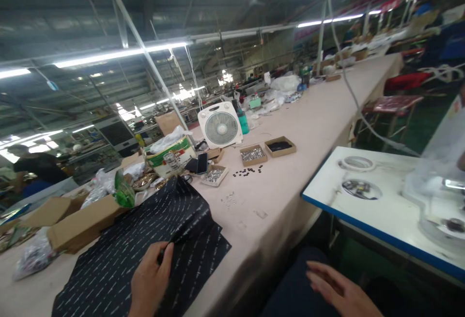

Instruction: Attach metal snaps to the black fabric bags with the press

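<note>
My left hand is at the near edge of a black cloth with rows of white printed dashes. Thumb and forefinger are closed on the cloth, which bunches up beside them. My right hand is above my lap, off the table, with fingers stretched out and nothing visible in it. Past the cloth lie small black round pieces, scattered on the table. Open cardboard boxes there hold small silvery parts and a dark heap.
A white box fan stands on the long covered table. Left of it are cartons, plastic bags and a phone. At right is a white machine table with a blue edge. A cable hangs down. A person is far left.
</note>
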`<state>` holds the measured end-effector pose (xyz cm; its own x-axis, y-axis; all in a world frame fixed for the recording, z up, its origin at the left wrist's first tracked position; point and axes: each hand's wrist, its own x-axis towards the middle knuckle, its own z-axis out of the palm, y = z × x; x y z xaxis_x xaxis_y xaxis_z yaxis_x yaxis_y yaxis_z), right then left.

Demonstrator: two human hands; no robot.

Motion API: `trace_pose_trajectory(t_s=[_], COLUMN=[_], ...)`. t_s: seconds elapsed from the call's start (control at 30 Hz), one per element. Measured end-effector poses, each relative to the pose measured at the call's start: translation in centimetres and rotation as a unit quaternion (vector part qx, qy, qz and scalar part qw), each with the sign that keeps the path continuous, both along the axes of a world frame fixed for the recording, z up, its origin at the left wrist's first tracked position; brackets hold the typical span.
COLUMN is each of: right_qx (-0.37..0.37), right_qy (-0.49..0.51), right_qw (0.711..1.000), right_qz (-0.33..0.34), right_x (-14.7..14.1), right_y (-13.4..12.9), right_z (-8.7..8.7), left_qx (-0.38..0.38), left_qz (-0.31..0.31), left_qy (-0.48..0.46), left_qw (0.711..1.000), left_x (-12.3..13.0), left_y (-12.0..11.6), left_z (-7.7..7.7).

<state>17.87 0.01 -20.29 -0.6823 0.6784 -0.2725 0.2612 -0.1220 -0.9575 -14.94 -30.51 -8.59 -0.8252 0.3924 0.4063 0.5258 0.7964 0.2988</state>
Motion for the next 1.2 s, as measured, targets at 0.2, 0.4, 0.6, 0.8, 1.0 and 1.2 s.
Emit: trace_pose_trajectory(t_s=[0.2,0.4,0.6,0.8,1.0,1.2], right_qx=[0.029,-0.099,-0.169,-0.258,-0.066,0.521], right_qy=[0.199,0.277,0.291,0.325,0.217,0.089], right_qw=[0.971,0.945,0.940,0.909,0.967,0.799], right_qz=[0.133,0.142,0.060,0.029,-0.115,-0.287], right_x=[-7.0,-5.5,-1.6,1.1,2.4,3.7], right_y=[-4.0,-4.5,-1.8,-0.5,1.4,-2.0], right_z=[9.8,9.9,8.4,8.1,8.1,13.2], left_qx=[0.044,-0.040,0.047,0.053,-0.017,-0.020], left_qz=[-0.295,-0.442,-0.470,-0.368,-0.437,-0.484], left_qy=[-0.037,-0.033,0.142,0.065,-0.345,-0.314], left_qw=[0.954,0.896,0.870,0.926,0.831,0.816], left_x=[10.3,13.3,12.0,9.2,9.8,12.0], left_y=[5.2,9.4,11.7,16.1,19.0,21.8], left_z=[-4.0,-3.4,1.3,2.5,0.7,2.0])
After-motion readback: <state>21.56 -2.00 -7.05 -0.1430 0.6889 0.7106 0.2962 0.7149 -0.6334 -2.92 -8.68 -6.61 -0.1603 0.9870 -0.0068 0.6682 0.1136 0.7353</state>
